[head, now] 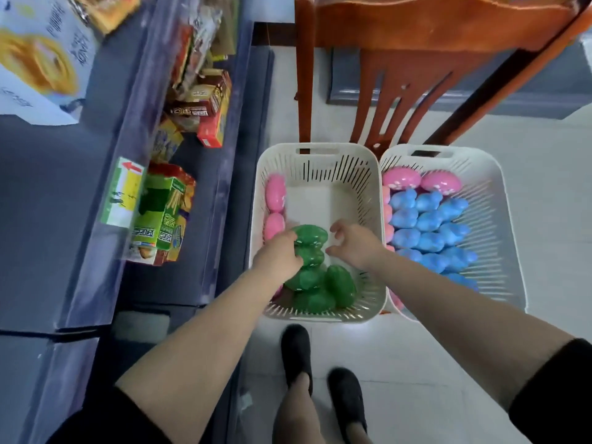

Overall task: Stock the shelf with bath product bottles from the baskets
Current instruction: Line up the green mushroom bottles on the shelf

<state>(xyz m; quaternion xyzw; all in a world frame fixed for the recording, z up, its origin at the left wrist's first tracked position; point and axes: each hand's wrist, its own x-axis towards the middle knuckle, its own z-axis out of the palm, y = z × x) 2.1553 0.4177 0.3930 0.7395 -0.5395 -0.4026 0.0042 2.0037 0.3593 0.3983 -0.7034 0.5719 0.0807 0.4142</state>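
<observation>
head view: 2 white slatted baskets are seen side by side on the pale tiled floor, touching at their rims. in the left basket [320, 155], a green bottle [310, 243] is gripped by the left hand [278, 256], whose fingers are curled round its left side; the bottle is raised above a small heap of other green bottles [323, 291] lying in the near end of the same basket. the right hand [355, 243] is held just beside the gripped bottle, on its right, with fingers loosely curled and spread apart; nothing is held in it, and whether its fingertips touch the bottle cannot be told. 2 pink bottles [275, 205] are lined along the left wall of that basket. the right basket [490, 174] is filled with blue bottles [429, 225], with 2 more pink ones [421, 181] at its far end.

to the left, a dark blue shelf [205, 193] with clear plastic front strips is seen; snack boxes are stacked on it, among them a green carton [161, 213] and a red box [211, 129]. behind the baskets a brown wooden chair [400, 52] is placed. 2 black shoes [320, 373] are seen on the floor at the near edge.
</observation>
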